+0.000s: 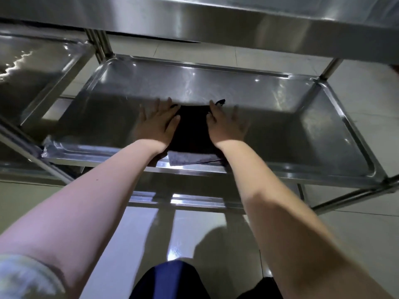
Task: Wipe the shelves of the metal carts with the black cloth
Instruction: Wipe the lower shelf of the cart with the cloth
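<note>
Head view: a black cloth lies flat on the middle shelf of a metal cart, at the centre of the frame. Its near edge reaches the shelf's front rim, where a paler grey fold shows. A small loop sticks out at the cloth's far right corner. The left hand lies palm down on the cloth's left edge, fingers straight and spread, partly on the cloth and partly on bare steel. The right hand mirrors it on the cloth's right edge, also flat with the fingers fanned out. Neither hand pinches the cloth; both are a little blurred. Both bare forearms run in from the lower corners of the frame.

The upper shelf of the same cart crosses the top of the frame. A neighbouring cart's shelf sits at upper left, just beside the first. A lower shelf shows beneath the front rim, and pale floor tiles lie around it. A light sleeve is at lower left, and dark trousers at bottom centre.
</note>
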{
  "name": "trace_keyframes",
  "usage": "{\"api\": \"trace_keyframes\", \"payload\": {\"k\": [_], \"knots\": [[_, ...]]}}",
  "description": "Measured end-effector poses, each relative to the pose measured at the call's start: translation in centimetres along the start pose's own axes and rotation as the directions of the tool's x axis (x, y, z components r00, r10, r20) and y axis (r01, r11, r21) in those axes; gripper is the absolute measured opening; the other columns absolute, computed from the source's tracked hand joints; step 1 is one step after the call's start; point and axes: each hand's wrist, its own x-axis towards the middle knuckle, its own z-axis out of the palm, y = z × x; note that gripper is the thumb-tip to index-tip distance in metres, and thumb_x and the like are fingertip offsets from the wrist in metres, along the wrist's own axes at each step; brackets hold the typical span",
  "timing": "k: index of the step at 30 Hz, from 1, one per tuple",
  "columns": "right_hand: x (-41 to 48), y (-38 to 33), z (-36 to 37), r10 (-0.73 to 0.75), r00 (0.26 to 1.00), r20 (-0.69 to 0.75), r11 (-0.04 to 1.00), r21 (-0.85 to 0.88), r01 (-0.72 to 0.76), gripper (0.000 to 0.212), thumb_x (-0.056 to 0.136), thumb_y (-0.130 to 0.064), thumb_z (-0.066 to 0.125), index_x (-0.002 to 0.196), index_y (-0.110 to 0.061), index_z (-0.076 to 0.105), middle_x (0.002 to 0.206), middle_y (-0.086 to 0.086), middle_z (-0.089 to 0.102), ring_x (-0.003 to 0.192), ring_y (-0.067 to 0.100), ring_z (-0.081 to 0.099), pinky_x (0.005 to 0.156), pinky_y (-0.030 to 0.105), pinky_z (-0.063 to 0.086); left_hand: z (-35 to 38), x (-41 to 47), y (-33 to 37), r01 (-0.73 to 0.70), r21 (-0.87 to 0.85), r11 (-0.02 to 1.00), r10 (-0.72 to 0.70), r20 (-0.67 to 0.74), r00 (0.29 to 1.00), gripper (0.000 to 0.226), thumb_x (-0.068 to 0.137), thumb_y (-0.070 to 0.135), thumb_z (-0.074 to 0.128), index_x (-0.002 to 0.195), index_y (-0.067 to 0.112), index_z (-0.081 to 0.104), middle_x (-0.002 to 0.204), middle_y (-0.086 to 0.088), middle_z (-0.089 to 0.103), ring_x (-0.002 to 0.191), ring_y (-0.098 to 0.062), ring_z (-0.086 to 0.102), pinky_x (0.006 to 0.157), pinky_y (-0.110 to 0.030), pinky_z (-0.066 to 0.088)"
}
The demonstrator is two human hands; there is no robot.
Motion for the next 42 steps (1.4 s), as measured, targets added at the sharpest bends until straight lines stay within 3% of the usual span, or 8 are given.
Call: {"api": "trace_keyframes", "payload": {"k": [3,7,11,17,23,26,34,42], "knots": [[-1.0,6.2,-1.2,0.105,0.994,0.025,0.990,-0.097,-0.102,0.047,0.106,-0.039,0.024,0.153,-0.039,0.022,0.164,-0.016,0.005,0.151,0.032,-0.007,0.119,0.055,0.000,1.4,1.2,5.9,-0.026,0.080,0.996,0.012,0.181,0.983,0.052,0.104,0.043,0.033,0.154,0.032,0.028,0.164,-0.002,0.017,0.151,-0.026,0.008,0.120,-0.048,-0.001],[-1.7,7.1,0.8,0.013,1.000,0.015,0.971,-0.240,-0.009,0.050,0.104,-0.048,0.021,0.153,-0.049,0.007,0.163,-0.019,-0.004,0.151,0.031,-0.007,0.118,0.053,-0.004,4.4,-0.2,10.7,0.091,0.234,0.968,-0.157,0.282,0.946,0.061,0.100,0.060,0.017,0.156,0.042,0.003,0.165,0.004,-0.009,0.151,-0.029,-0.010,0.109,-0.069,-0.011],[-1.1,7.5,0.9,0.008,1.000,-0.009,0.958,-0.285,-0.010,0.052,0.103,-0.051,0.021,0.152,-0.050,0.006,0.163,-0.018,-0.003,0.151,0.032,-0.006,0.119,0.055,-0.004,2.2,-0.4,4.6,0.058,0.287,0.956,-0.126,0.226,0.966,0.063,0.093,0.073,0.016,0.151,0.054,0.001,0.165,0.010,-0.009,0.151,-0.027,-0.012,0.109,-0.073,-0.009],[-0.7,6.9,1.4,0.008,1.000,-0.028,0.945,-0.328,-0.017,0.055,0.100,-0.057,0.019,0.153,-0.050,0.004,0.164,-0.015,-0.005,0.150,0.035,-0.009,0.117,0.059,-0.008,-1.7,-0.7,-5.2,0.219,0.373,0.901,-0.312,0.209,0.927,0.065,0.088,0.079,0.020,0.147,0.060,-0.001,0.164,0.013,-0.012,0.151,-0.030,-0.011,0.109,-0.074,-0.003],[-0.8,6.8,1.3,0.021,1.000,-0.012,0.946,-0.323,-0.024,0.054,0.100,-0.057,0.018,0.152,-0.050,0.002,0.164,-0.015,-0.006,0.150,0.035,-0.010,0.116,0.060,-0.008,2.9,-0.3,7.1,-0.051,0.278,0.959,-0.053,0.356,0.933,0.070,0.085,0.084,0.017,0.148,0.060,-0.004,0.163,0.012,-0.014,0.149,-0.034,-0.017,0.105,-0.078,-0.007],[-0.8,7.4,1.1,0.016,1.000,0.000,0.953,-0.301,-0.015,0.054,0.100,-0.058,0.018,0.151,-0.052,0.001,0.163,-0.017,-0.006,0.150,0.034,-0.010,0.117,0.059,-0.008,3.0,-0.8,7.2,-0.075,0.261,0.963,-0.032,0.381,0.924,0.074,0.082,0.086,0.020,0.148,0.060,-0.001,0.163,0.014,-0.014,0.149,-0.029,-0.018,0.108,-0.074,-0.008],[-0.8,6.7,1.1,-0.001,1.000,0.028,0.931,-0.365,0.011,0.068,0.090,-0.077,0.018,0.151,-0.053,-0.002,0.163,-0.015,-0.009,0.149,0.039,-0.012,0.114,0.064,-0.011,-3.7,-2.0,-8.0,0.296,0.343,0.891,-0.389,0.244,0.888,0.081,0.074,0.090,0.020,0.147,0.062,0.001,0.163,0.016,-0.012,0.150,-0.031,-0.012,0.111,-0.072,-0.002],[-0.7,5.8,1.1,-0.275,0.955,0.111,0.894,-0.335,0.297,0.060,0.097,-0.063,0.023,0.153,-0.050,0.004,0.163,-0.019,-0.002,0.151,0.026,-0.006,0.118,0.057,-0.006,1.4,-0.8,4.2,-0.008,0.293,0.956,-0.099,0.350,0.932,0.072,0.084,0.085,0.020,0.148,0.059,-0.002,0.163,0.014,-0.013,0.149,-0.035,-0.016,0.108,-0.075,-0.005]]}}
